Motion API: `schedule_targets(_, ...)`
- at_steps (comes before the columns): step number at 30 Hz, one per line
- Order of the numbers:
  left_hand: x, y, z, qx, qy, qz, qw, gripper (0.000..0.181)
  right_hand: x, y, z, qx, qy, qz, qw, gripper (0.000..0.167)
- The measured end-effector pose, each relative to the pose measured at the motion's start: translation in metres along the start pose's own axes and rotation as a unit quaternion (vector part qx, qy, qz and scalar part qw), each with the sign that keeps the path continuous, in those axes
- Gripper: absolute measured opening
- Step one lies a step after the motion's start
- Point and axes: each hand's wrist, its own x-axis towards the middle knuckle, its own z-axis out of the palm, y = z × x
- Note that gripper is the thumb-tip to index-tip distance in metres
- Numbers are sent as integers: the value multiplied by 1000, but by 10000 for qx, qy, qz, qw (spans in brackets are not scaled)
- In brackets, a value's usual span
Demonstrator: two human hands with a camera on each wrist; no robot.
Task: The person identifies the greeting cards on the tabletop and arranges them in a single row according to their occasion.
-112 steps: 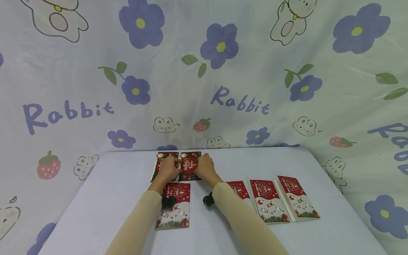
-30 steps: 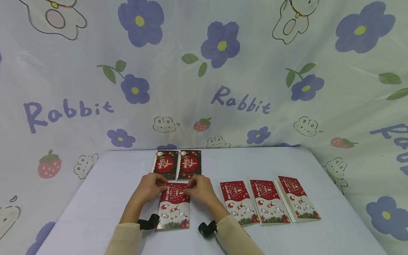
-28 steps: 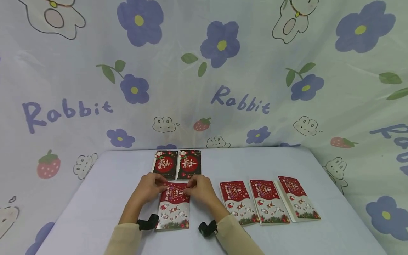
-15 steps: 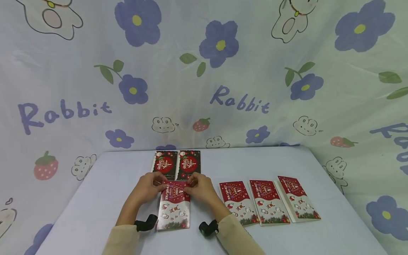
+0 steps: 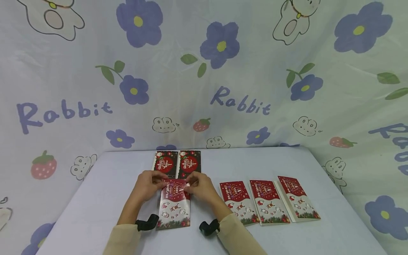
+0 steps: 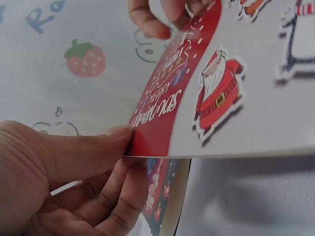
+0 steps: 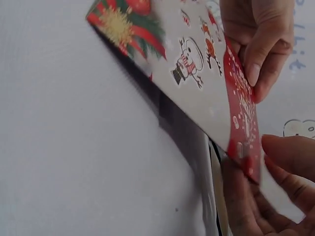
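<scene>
A red and white Christmas card (image 5: 174,209), printed with small Santa and snowman figures, is held by its far corners between both hands. My left hand (image 5: 146,187) pinches the far left corner, and the left wrist view shows the thumb (image 6: 93,150) on top with fingers underneath. At the far right corner, my right hand (image 5: 203,188) pinches the card, its fingers partly hidden below in the right wrist view. The far end is raised off the table. Just beyond lie two dark Christmas cards with red circles, a left one (image 5: 164,164) and a right one (image 5: 190,163).
To the right lie three more red and white cards: a near one (image 5: 239,202), a middle one (image 5: 269,202) and a far-right one (image 5: 299,198) standing partly unfolded. Behind the white table (image 5: 127,164) hangs a flower-printed curtain (image 5: 178,88).
Earlier the hands were at the dark cards. They came back to the red and white card, gripped its far corners and have now lifted its far end slightly.
</scene>
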Motion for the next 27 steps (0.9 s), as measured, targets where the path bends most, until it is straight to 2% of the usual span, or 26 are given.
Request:
schedule_targets(7,0,0,0,-309,156,-98,9994,17,2,-5,-3,820,293,235,9959,20)
schedule_targets(12,0,1,0,-854,90,160,9962,33,1,-12,-13,1324,374,235,9902,22)
schedule_targets(14,0,2,1,-1077,-46,301,9937,44,2,-12,-18,1470,413,203,9881,23)
schedule_targets(18,1,3,5,-1580,-550,507,9846,59,3,-9,-32,1655,538,78,9847,26)
schedule_targets(23,1,7,13,-1991,-1151,812,9698,64,5,-4,-49,1653,765,187,9831,25)
schedule_targets(27,0,11,17,-2047,-1327,991,9647,60,4,-4,-58,1629,882,350,9821,23)
